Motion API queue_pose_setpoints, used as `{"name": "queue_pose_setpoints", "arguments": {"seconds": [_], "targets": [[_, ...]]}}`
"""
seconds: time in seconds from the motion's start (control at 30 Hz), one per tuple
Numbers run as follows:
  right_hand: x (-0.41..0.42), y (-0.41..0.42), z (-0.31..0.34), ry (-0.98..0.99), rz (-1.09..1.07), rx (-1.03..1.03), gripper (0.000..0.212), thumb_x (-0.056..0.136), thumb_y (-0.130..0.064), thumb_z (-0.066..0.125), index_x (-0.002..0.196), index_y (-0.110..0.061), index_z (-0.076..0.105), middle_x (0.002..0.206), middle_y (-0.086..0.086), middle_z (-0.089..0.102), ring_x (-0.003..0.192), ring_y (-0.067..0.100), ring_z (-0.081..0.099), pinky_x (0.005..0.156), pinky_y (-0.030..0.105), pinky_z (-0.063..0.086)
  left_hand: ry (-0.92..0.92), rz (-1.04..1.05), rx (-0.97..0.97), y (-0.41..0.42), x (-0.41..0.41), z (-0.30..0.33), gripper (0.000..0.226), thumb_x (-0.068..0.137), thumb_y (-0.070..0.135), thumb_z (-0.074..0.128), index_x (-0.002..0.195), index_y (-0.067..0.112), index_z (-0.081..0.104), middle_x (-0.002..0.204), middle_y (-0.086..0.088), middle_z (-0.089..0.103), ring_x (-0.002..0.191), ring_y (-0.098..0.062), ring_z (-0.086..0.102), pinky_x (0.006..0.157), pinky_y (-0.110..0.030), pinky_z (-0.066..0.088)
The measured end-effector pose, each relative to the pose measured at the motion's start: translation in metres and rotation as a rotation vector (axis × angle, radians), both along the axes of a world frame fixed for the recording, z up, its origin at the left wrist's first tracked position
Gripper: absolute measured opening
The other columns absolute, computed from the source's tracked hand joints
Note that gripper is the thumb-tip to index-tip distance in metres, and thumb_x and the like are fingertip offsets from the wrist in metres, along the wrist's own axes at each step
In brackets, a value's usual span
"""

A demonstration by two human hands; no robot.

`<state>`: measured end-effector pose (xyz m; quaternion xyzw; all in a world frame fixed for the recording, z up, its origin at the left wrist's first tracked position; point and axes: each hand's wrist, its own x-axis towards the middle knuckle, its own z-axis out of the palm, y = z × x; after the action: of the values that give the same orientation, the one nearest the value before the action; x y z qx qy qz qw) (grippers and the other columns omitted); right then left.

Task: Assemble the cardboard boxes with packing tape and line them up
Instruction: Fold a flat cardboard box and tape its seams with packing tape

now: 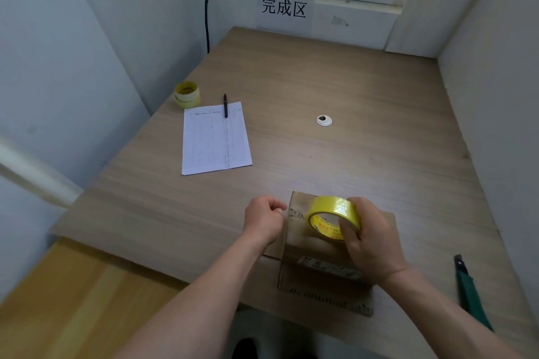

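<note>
A cardboard box (309, 251) stands on the wooden table (320, 90) near its front edge, with printed lettering on its near side. My right hand (370, 239) grips a yellow roll of packing tape (332, 217) and holds it on top of the box. My left hand (264, 220) is at the box's left edge, fingers pinched together near the roll; whether it holds the tape's end is too fine to tell.
A second yellow tape roll (187, 94) sits at the table's far left. A printed sheet (215, 138) with a pen (225, 105) lies left of centre. A cable grommet (324, 120) is mid-table. A green utility knife (471, 291) lies at the right front. White walls enclose the table.
</note>
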<state>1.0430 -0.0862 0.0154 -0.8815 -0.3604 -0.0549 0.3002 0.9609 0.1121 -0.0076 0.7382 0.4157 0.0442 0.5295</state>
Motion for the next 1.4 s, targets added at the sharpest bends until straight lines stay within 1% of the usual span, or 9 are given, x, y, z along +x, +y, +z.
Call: {"name": "queue_pose_setpoints", "arguments": {"seconds": [0.2,0.3,0.4,0.53,0.7,0.8,0.9,1.13,1.4], "targets": [[0.002,0.001,-0.007,-0.035,0.001,-0.004,0.034,0.079,-0.019,0.062,0.112,-0.016,0.053,0.097,0.006,0.064,0.082,0.027,0.059,0.072,0.019,0.031,-0.037,0.115,-0.199,-0.012,0.007,-0.025,0.019,0.081,0.011,0.065,0.095,0.021,0.069,0.100,-0.009,0.072,0.094,-0.033,0.069,0.086,-0.048,0.057],[0.000,-0.001,-0.010,-0.012,-0.012,-0.002,0.034,0.080,-0.021,0.061,0.113,-0.016,0.054,0.099,0.007,0.064,0.082,0.029,0.060,0.073,0.024,0.038,0.103,0.076,-0.047,-0.011,0.000,-0.034,0.062,0.081,0.014,0.069,0.139,0.023,0.049,0.129,-0.006,0.056,0.114,-0.028,0.059,0.099,-0.038,0.048],[-0.001,-0.001,-0.010,0.006,-0.018,-0.001,0.035,0.079,-0.021,0.061,0.113,-0.018,0.052,0.098,0.007,0.064,0.082,0.029,0.060,0.071,0.022,0.036,-0.146,0.156,-0.011,-0.015,-0.001,-0.026,0.050,0.089,0.010,0.063,0.136,0.024,0.056,0.129,0.002,0.051,0.110,-0.009,0.058,0.099,-0.022,0.040],[-0.003,0.001,-0.007,0.040,-0.053,-0.034,0.026,0.084,-0.026,0.061,0.108,-0.019,0.052,0.092,0.004,0.063,0.080,0.028,0.059,0.066,0.023,0.028,-0.312,-0.094,-0.100,-0.037,0.015,-0.022,0.033,0.102,0.020,0.047,0.132,0.027,0.058,0.144,0.009,0.045,0.139,0.001,0.029,0.115,-0.019,0.021],[-0.002,0.000,0.008,0.696,-0.079,0.280,0.020,0.081,-0.020,0.079,0.081,-0.016,0.060,0.069,-0.008,0.059,0.063,0.010,0.053,0.058,0.027,0.040,-0.331,-0.114,-0.092,-0.034,0.016,-0.036,0.032,0.104,0.020,0.043,0.132,0.028,0.054,0.145,0.005,0.048,0.143,-0.005,0.028,0.121,-0.032,0.020],[0.011,-0.014,0.025,0.992,0.052,0.464,0.023,0.066,-0.026,0.078,0.072,-0.010,0.063,0.067,0.007,0.063,0.066,0.018,0.055,0.063,0.030,0.043,-0.339,-0.128,-0.060,-0.036,0.017,-0.034,0.033,0.104,0.016,0.042,0.134,0.019,0.055,0.140,0.008,0.048,0.142,-0.009,0.031,0.119,-0.025,0.020],[0.041,-0.039,0.047,0.802,0.064,0.286,0.039,0.076,-0.050,0.057,0.060,-0.015,0.052,0.058,0.002,0.049,0.059,0.017,0.044,0.060,0.037,0.035,-0.328,-0.142,-0.011,-0.038,0.016,-0.029,0.034,0.103,0.012,0.043,0.135,0.011,0.055,0.137,0.008,0.047,0.141,-0.012,0.034,0.114,-0.017,0.020],[0.051,-0.077,0.080,0.015,-0.033,-0.583,0.036,0.086,-0.067,0.052,0.088,-0.032,0.062,0.072,-0.008,0.058,0.077,0.019,0.057,0.059,0.030,0.032,-0.284,-0.170,0.035,-0.040,0.015,-0.022,0.035,0.103,0.015,0.044,0.137,0.015,0.054,0.140,0.007,0.048,0.139,-0.010,0.036,0.119,-0.026,0.022],[0.053,-0.099,0.041,0.130,-0.155,-0.703,0.047,0.085,-0.075,0.044,0.091,-0.032,0.063,0.085,-0.006,0.065,0.077,0.017,0.054,0.059,0.029,0.039,-0.265,-0.164,0.055,-0.043,0.015,-0.016,0.035,0.103,0.014,0.045,0.137,0.016,0.054,0.134,0.014,0.046,0.132,-0.001,0.037,0.104,-0.006,0.020]]}}
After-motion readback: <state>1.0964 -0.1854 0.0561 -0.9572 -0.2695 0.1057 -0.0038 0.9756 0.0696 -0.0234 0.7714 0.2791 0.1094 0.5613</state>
